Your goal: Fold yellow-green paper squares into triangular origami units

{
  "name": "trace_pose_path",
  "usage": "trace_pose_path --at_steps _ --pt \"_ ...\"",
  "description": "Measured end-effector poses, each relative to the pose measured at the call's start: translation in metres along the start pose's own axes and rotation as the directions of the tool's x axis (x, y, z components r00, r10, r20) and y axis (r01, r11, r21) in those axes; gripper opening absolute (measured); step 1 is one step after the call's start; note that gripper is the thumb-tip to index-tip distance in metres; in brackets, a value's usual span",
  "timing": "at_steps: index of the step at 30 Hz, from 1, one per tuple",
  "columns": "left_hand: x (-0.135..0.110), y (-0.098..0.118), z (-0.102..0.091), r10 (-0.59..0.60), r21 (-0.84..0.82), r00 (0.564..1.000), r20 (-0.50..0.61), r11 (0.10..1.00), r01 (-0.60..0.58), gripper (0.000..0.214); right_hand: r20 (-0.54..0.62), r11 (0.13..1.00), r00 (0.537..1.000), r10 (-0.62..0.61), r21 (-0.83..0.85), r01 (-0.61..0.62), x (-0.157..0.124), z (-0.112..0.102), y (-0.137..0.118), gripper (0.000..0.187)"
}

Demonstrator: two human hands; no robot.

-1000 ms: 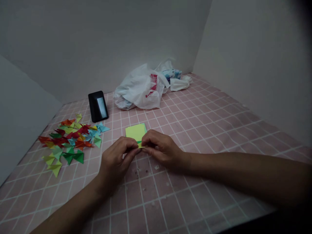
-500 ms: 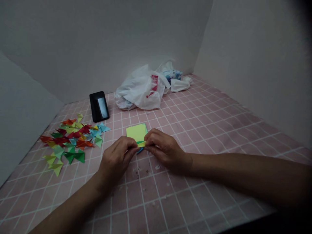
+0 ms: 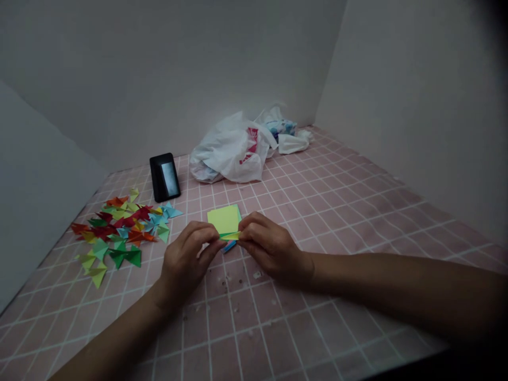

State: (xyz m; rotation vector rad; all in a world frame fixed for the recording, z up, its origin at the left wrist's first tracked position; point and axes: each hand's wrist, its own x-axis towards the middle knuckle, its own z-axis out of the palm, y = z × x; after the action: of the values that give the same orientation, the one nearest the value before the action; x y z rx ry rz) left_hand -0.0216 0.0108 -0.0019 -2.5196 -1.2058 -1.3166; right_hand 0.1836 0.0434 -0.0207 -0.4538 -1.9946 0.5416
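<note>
A small folded piece of yellow-green paper point(image 3: 230, 236) is stretched between my two hands, just in front of a stack of square paper sheets point(image 3: 223, 219) with a yellow-green one on top. My left hand point(image 3: 189, 251) pinches its left end between thumb and fingers. At the right end, my right hand point(image 3: 272, 246) grips it the same way. Fingertips cover both ends of the folded paper. Part of a blue paper edge point(image 3: 229, 246) shows below it. On the left lies a pile of folded paper pieces point(image 3: 119, 225) in red, orange, yellow, green and light blue.
Behind the pile a black phone point(image 3: 165, 177) lies on the pink checked cloth point(image 3: 333, 222). Farther back sits a crumpled white plastic bag point(image 3: 230, 151) with red print, beside a blue-and-white packet point(image 3: 281, 127). Pale walls point(image 3: 397, 106) enclose the surface.
Both hands keep hold of the folded paper, its visible strip slightly longer between the fingertips. The whole view has shifted a little, with the background lower and slightly right.
</note>
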Motion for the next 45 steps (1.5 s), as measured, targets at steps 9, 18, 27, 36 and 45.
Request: trace_pose_path --at_steps 9,18,27,36,45 --pt "0.000 0.005 0.000 -0.030 0.004 0.994 0.103 1.000 0.029 0.011 0.025 1.000 0.999 -0.026 -0.005 0.026 0.000 0.000 -0.002 0.016" --pt "0.001 0.012 0.001 -0.321 -0.229 0.928 0.189 0.905 0.359 0.010 0.020 0.994 0.999 0.036 0.107 -0.038 0.000 0.001 0.001 0.015" --pt "0.004 0.018 0.002 -0.529 -0.313 0.807 0.262 0.744 0.590 0.008 0.054 0.941 0.964 0.262 0.207 -0.267 0.002 0.002 0.003 0.006" --pt "0.000 0.017 0.005 -0.578 -0.316 0.742 0.339 0.673 0.669 0.010 0.106 0.930 0.958 0.265 0.233 -0.283 0.002 0.003 0.005 0.010" --pt "0.003 0.019 0.002 -0.625 -0.344 0.624 0.469 0.521 0.781 0.027 0.241 0.866 0.885 0.398 0.219 -0.449 0.001 0.000 0.004 0.023"
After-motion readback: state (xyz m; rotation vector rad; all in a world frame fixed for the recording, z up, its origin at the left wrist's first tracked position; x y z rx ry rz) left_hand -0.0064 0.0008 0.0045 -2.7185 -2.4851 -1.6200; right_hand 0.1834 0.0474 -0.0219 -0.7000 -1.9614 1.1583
